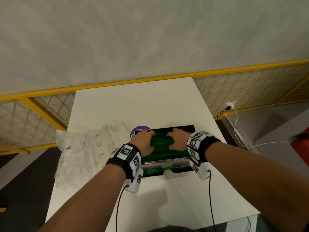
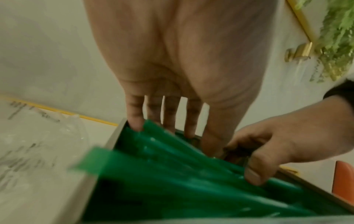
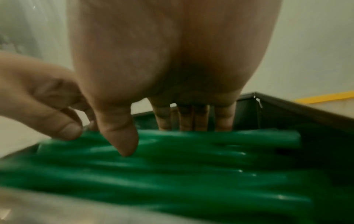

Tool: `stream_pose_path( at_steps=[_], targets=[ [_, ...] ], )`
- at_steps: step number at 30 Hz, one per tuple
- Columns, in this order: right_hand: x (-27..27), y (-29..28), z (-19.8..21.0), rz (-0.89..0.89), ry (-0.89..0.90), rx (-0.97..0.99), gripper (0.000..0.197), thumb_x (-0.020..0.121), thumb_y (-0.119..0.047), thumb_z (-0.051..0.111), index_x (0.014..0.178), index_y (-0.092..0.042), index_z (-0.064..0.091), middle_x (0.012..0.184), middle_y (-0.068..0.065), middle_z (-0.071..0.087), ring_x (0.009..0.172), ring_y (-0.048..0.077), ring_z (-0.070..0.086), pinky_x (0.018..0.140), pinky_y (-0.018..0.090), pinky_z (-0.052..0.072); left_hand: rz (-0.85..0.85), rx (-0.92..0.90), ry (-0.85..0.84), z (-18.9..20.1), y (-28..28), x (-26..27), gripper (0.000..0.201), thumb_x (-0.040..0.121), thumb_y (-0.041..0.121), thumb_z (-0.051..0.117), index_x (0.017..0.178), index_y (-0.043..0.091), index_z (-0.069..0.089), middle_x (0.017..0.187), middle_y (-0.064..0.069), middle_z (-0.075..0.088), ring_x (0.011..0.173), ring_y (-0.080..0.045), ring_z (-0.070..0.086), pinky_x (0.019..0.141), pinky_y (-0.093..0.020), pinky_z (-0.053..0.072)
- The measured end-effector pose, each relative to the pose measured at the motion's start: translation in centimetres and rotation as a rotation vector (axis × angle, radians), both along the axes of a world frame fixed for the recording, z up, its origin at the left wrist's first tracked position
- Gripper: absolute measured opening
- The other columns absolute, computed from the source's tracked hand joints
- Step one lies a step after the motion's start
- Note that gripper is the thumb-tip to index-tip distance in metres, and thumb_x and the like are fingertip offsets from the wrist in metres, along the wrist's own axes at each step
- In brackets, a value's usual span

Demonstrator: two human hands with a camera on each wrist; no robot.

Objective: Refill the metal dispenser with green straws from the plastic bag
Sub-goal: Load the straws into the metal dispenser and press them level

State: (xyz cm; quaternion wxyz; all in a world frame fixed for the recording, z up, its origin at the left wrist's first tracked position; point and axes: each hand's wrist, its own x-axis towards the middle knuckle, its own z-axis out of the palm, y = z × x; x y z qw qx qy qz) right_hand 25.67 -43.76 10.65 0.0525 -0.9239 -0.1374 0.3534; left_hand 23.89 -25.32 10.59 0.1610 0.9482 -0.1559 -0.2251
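Note:
The open metal dispenser point(image 1: 167, 160) sits on the white table point(image 1: 133, 106), filled with green straws point(image 1: 161, 148) lying mostly crosswise. Both hands are inside it. My left hand point(image 1: 145, 143) reaches down with straight fingers point(image 2: 170, 121) whose tips touch the straws point(image 2: 172, 174) at the far left wall point(image 2: 114, 136). My right hand point(image 1: 177, 139) lies over the right half, fingers straight, thumb tip point(image 3: 126, 151) pressing on the straws point(image 3: 191, 174). Neither hand visibly grips a straw. The crumpled clear plastic bag point(image 1: 87, 148) lies left of the dispenser, looking empty.
A purple round label point(image 1: 137, 130) peeks out behind the dispenser's far left corner. A yellow mesh fence point(image 1: 50, 114) runs behind the table. A white charger cable point(image 1: 237, 124) hangs at the right, near a red object point(image 1: 301, 141). Bare tabletop shows in front of the dispenser.

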Motion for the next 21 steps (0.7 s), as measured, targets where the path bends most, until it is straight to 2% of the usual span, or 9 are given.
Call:
stream_pose_path(
  at_steps=[2,4,7,10,11,14,17,21],
  targets=[
    [0.6,-0.4,0.3,-0.044,0.035,0.072,0.076,0.085,-0.038,0.063,0.147,-0.018,0.025,0.145,0.01,0.034,0.128,0.029,0.041,0.104,0.04,0.04,-0.034,0.08,-0.066,0.5,0.2,-0.2,0.058,0.083,0.039,0.06,0.136,0.024,0.04,0.136,-0.006,0.042,0.127,-0.03,0.036,0.105,-0.046,0.033],
    [0.5,-0.7,0.0,-0.03,0.058,0.064,0.088,0.079,-0.035,0.071,0.149,-0.016,0.02,0.145,0.011,0.037,0.127,0.028,0.043,0.104,0.039,0.041,-0.115,0.207,-0.053,0.8,0.4,-0.4,0.068,0.079,0.046,0.063,0.138,0.025,0.036,0.138,-0.007,0.039,0.128,-0.031,0.033,0.106,-0.047,0.029],
    [0.1,-0.6,-0.8,0.003,0.047,-0.034,0.097,0.077,-0.035,0.074,0.15,-0.013,0.015,0.144,0.013,0.041,0.125,0.029,0.047,0.103,0.038,0.043,-0.228,0.398,-0.011,0.3,0.1,-0.3,0.079,0.076,0.039,0.069,0.141,0.019,0.029,0.135,-0.011,0.04,0.125,-0.032,0.038,0.106,-0.046,0.029],
    [0.8,0.1,-0.5,0.083,0.042,-0.12,0.083,0.076,-0.035,0.075,0.143,-0.012,0.033,0.132,0.013,0.052,0.115,0.029,0.055,0.093,0.037,0.049,-0.263,0.506,-0.024,0.0,-0.7,0.2,0.078,0.076,0.032,0.071,0.139,0.014,0.028,0.132,-0.013,0.043,0.125,-0.032,0.039,0.108,-0.046,0.03],
    [1.0,0.3,-0.3,0.111,0.054,-0.154,0.078,0.076,-0.036,0.074,0.141,-0.014,0.037,0.13,0.012,0.053,0.114,0.03,0.055,0.091,0.037,0.05,-0.262,0.528,-0.029,0.0,-0.9,0.3,0.075,0.076,0.031,0.071,0.137,0.013,0.031,0.132,-0.014,0.044,0.125,-0.032,0.039,0.107,-0.046,0.031],
    [1.2,0.5,-0.3,0.137,0.074,-0.217,0.079,0.074,-0.037,0.073,0.142,-0.017,0.037,0.131,0.015,0.046,0.117,0.034,0.05,0.09,0.04,0.049,-0.254,0.561,-0.027,0.0,-1.3,0.8,0.065,0.077,0.03,0.07,0.131,0.011,0.039,0.131,-0.014,0.046,0.125,-0.032,0.039,0.106,-0.045,0.033],
    [1.3,0.6,-0.6,0.076,0.115,-0.134,0.075,0.071,-0.028,0.077,0.135,-0.01,0.042,0.122,0.013,0.055,0.106,0.031,0.059,0.086,0.041,0.054,-0.232,0.536,-0.025,-0.2,-1.3,0.9,0.067,0.075,0.029,0.071,0.132,0.013,0.039,0.129,-0.014,0.047,0.123,-0.032,0.041,0.105,-0.046,0.034],
    [1.5,0.8,-0.7,0.108,0.084,-0.148,0.067,0.068,-0.029,0.079,0.124,-0.012,0.049,0.112,0.011,0.061,0.097,0.028,0.062,0.083,0.04,0.055,-0.22,0.474,0.013,-0.5,-1.3,0.9,0.067,0.074,0.023,0.07,0.129,0.011,0.033,0.107,-0.006,0.061,0.102,-0.028,0.058,0.104,-0.046,0.031]
  ],
)
